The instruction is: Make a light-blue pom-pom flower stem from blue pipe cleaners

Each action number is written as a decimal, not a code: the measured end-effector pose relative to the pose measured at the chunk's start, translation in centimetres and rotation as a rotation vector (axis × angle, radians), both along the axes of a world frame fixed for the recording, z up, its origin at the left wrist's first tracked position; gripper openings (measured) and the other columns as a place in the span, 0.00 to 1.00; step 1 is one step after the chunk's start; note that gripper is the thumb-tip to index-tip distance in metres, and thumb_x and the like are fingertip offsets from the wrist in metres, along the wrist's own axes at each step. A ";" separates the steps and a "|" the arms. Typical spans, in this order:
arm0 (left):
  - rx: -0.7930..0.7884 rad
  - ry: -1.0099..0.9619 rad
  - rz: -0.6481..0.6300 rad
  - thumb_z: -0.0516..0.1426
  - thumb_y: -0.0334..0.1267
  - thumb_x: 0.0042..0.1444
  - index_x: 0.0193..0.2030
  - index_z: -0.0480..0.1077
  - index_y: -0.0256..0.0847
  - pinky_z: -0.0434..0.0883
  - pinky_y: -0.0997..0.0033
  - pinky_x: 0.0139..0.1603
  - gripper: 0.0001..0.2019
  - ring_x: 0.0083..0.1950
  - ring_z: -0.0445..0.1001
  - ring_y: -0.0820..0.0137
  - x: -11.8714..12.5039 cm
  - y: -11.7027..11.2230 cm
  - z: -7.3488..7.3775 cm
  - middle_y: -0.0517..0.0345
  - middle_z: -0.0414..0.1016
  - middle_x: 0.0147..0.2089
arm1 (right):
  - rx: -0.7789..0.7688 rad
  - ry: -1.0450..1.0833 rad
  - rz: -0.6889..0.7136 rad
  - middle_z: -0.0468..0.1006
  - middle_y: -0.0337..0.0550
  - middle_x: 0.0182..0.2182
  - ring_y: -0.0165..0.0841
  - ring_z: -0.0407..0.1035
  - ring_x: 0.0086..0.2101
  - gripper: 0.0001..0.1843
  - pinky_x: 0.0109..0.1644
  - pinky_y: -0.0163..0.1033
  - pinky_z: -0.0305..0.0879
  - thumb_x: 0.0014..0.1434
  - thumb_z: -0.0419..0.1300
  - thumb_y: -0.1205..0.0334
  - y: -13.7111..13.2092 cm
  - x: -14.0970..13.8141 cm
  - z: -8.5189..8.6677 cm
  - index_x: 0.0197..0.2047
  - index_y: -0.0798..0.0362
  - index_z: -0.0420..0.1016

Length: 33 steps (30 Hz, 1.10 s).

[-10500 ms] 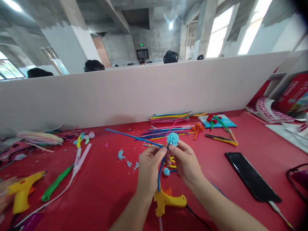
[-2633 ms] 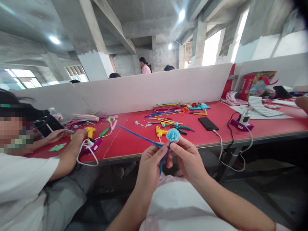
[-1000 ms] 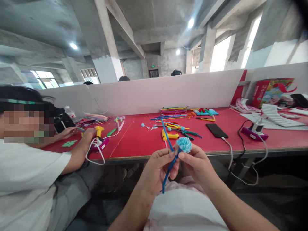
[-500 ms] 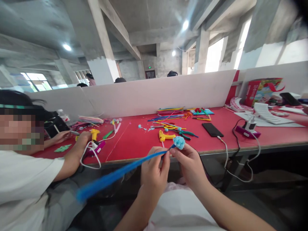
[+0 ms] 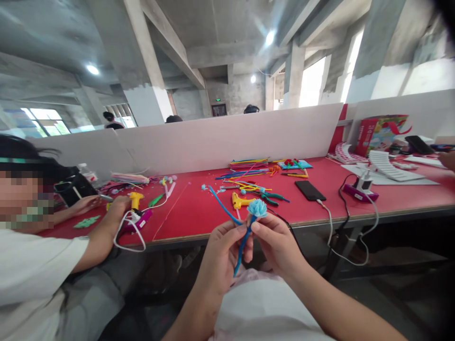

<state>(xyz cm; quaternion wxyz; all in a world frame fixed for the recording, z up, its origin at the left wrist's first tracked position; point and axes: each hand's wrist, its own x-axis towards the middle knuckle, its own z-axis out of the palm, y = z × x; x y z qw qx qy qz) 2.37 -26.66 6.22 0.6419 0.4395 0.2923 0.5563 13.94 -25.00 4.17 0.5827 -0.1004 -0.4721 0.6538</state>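
Observation:
A light blue fluffy flower head (image 5: 256,207) sits on top of a blue pipe cleaner stem (image 5: 241,248), held over my lap in front of the red table (image 5: 199,213). My right hand (image 5: 277,244) pinches the stem just under the flower. My left hand (image 5: 222,251) is closed on the pipe cleaner beside it. The loose end of the blue pipe cleaner (image 5: 219,204) curves up and to the left.
On the table lie a yellow glue gun (image 5: 240,201), coloured pipe cleaners (image 5: 249,166), a black phone (image 5: 309,190) on a cable, and a purple charger (image 5: 359,192). A person in a white shirt (image 5: 35,274) sits at my left, a hand (image 5: 119,208) by another glue gun (image 5: 135,200).
The long free end of the blue pipe cleaner swung from low left up to above the table, wrapping round the stem. Both hands stayed on the flower.

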 end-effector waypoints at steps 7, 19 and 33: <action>0.089 0.182 0.235 0.58 0.38 0.54 0.26 0.69 0.36 0.63 0.80 0.24 0.09 0.22 0.65 0.79 0.3 0.5 -0.6 0.62 0.68 0.22 | -0.086 0.000 -0.086 0.70 0.34 0.20 0.26 0.65 0.19 0.06 0.27 0.33 0.62 0.58 0.58 0.63 0.7 -0.6 -0.3 0.30 0.54 0.69; 0.989 0.934 0.714 0.53 0.26 0.56 0.41 0.69 0.39 0.68 0.74 0.40 0.08 0.37 0.72 0.71 -0.6 1.1 -3.0 0.55 0.73 0.35 | 0.028 -0.174 -0.490 0.64 0.33 0.25 0.26 0.59 0.28 0.08 0.33 0.31 0.57 0.53 0.62 0.62 0.5 -0.5 -0.4 0.27 0.53 0.67; -0.002 -0.001 0.131 0.60 0.36 0.51 0.27 0.72 0.35 0.64 0.78 0.24 0.06 0.21 0.65 0.77 0.3 0.4 -1.2 0.60 0.69 0.23 | 0.027 -0.120 -0.339 0.64 0.35 0.27 0.25 0.64 0.18 0.10 0.20 0.34 0.61 0.56 0.59 0.58 -0.4 -0.6 0.1 0.27 0.51 0.66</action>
